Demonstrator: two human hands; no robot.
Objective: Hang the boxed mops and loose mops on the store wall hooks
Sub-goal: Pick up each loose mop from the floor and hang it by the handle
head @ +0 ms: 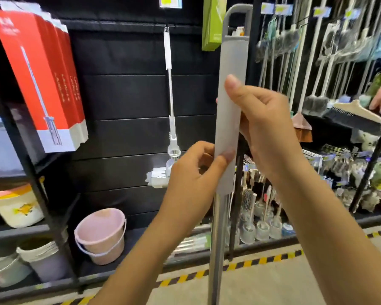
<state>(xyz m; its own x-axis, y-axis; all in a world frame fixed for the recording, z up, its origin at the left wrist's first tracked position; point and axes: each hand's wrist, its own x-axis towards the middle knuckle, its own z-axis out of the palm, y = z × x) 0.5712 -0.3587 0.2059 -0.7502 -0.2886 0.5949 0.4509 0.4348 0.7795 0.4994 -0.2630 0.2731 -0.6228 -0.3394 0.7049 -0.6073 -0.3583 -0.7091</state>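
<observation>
I hold a loose mop upright in front of me by its long grey handle grip (230, 62), which ends in a hanging loop at the top. My right hand (264, 128) grips the handle's middle from the right, thumb on its front. My left hand (196, 172) pinches the handle's lower end from the left. The metal pole (216, 249) runs down below my hands. A white loose mop (170, 102) hangs from a hook on the black wall panel. Red boxed mops (40, 80) hang at the upper left, and a green box (212, 23) hangs at the top centre.
Brooms and dusters (317, 51) hang on the wall to the right, with brushes (257, 221) on a low shelf below. A pink bucket (101, 236) stands on the bottom ledge, and more buckets (15, 205) fill the black rack at left. Yellow-black tape (251, 263) marks the floor.
</observation>
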